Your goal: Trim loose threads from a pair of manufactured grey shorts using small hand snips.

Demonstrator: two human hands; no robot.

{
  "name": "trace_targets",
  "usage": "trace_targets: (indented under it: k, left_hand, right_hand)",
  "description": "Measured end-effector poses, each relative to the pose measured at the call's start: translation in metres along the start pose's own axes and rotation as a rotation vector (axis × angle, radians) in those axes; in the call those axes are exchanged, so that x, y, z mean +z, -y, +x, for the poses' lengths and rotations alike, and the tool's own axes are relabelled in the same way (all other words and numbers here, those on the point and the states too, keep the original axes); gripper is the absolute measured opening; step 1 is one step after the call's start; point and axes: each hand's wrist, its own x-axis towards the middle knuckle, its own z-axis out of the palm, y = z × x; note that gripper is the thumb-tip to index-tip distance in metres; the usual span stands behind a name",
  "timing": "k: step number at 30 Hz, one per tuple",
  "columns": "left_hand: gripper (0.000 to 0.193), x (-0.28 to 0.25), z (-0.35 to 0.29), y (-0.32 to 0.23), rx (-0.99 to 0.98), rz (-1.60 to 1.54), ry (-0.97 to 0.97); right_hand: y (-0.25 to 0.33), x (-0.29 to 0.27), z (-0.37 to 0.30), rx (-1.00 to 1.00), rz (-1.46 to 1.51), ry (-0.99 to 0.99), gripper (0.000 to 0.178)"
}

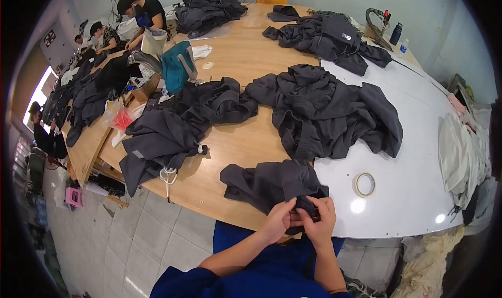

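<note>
A dark grey garment (272, 185) lies crumpled at the near edge of a wooden table (240, 146), right in front of the person. Both hands pinch its near hem: the left hand (278, 220) grasps the fabric from the left, and the right hand (319, 220) grasps it from the right, fingers curled into the cloth. The hands nearly touch each other. Blue sleeves show at the lower edge.

Just right of the garment, a roll of tape (364, 184) lies flat on a white board (413, 156) that covers the right part of the table. Beyond the garment, a large pile of dark clothes (324, 112) sits across the seam between wood and board. To the left lies another dark pile (178, 125), with a white drawstring hanging over the table edge. More dark heaps (327, 36) lie farther back. Near the far left, a teal machine (175, 65) stands on the table. Other people (141, 13) work at the far left end.
</note>
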Motion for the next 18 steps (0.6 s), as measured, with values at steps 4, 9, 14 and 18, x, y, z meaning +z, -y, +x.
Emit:
trace_targets:
  k: [4, 9, 14, 18]
  left_hand:
    - [0.036, -0.002, -0.001, -0.014, -0.003, 0.001, 0.108]
    - [0.026, 0.01, -0.007, -0.01, 0.1, 0.155, 0.131]
    - [0.028, 0.013, -0.001, -0.004, 0.024, 0.203, 0.07]
    - [0.037, 0.005, 0.002, 0.0, -0.105, 0.106, 0.039]
  right_hand:
    - [-0.002, 0.008, -0.003, -0.119, 0.039, -0.083, 0.036]
    - [0.009, 0.004, -0.007, -0.124, -0.027, -0.291, 0.034]
    - [0.001, -0.013, -0.013, -0.165, -0.036, -0.13, 0.026]
    - [-0.004, -0.019, -0.016, -0.231, -0.075, -0.08, 0.021]
